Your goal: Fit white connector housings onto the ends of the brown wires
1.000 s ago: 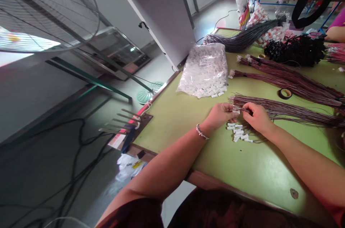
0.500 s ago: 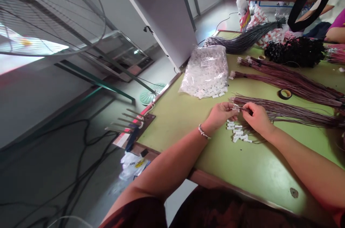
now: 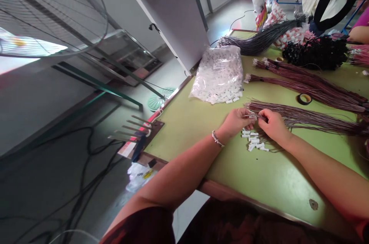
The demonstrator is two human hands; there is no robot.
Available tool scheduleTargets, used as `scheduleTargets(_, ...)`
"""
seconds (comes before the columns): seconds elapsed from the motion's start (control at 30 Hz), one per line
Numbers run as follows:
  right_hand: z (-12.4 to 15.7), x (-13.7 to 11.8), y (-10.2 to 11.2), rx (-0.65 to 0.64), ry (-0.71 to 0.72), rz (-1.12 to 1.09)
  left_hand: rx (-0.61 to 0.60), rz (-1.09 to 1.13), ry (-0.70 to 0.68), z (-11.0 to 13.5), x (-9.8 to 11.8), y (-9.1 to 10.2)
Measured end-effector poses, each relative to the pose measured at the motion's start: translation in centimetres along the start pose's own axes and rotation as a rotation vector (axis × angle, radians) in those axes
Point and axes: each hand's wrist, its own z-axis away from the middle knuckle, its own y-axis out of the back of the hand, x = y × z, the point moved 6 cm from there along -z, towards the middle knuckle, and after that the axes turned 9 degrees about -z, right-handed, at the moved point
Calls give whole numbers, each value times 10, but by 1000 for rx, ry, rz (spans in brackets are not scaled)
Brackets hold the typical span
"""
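My left hand [image 3: 238,122] is closed, its thumb and fingers pinching a small white connector [image 3: 252,115]. Facing it, my right hand [image 3: 271,124] pinches thin brown wires [image 3: 261,117] whose ends meet the connector; whether they are seated in it is too small to tell. Just below the hands lies a loose group of white connectors [image 3: 255,142], some with wires trailing to the right. Behind my fingers a long bundle of brown wires [image 3: 311,118] stretches to the right across the green table [image 3: 184,128].
A clear bag of white connectors [image 3: 219,73] lies at the table's back left. Tied brown wire bundles [image 3: 305,86], a tape roll [image 3: 304,99], a black heap [image 3: 315,53] and dark wires [image 3: 259,42] lie behind. Metal prongs [image 3: 129,128] jut from the left edge. A person [image 3: 323,4] is beyond.
The view has shifted slightly. Both hands stay together at nearly the same spot, with only small finger movement at the connector. In the background, the person's position has changed.
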Motion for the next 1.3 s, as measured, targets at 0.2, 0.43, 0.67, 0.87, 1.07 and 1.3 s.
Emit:
scheduleTargets(0.2, 0, 0, 3, -27, -50, -57, -3, -63, -46, 0, -3, 2)
scheduleTargets(0.43, -7, 10, 10, -3, -171, -400, -324, -426, -260, 21, 11, 0)
scheduleTargets(0.67, -3, 15, 4, 22, -291, -551, 443, -893, -317, 3, 27, 73)
scheduleTargets(0.87, -2, 9, 4, 36, -240, -480, 476, -1178, -205, -21, 15, 82)
scheduleTargets(1.07, -4, 3, 5, 80, -195, -424, 429, -659, -165, 4, 16, 67)
scheduleTargets(1.3, -1, -6, 9, 111, -130, -315, 72, 161, -1, 14, 1, 20)
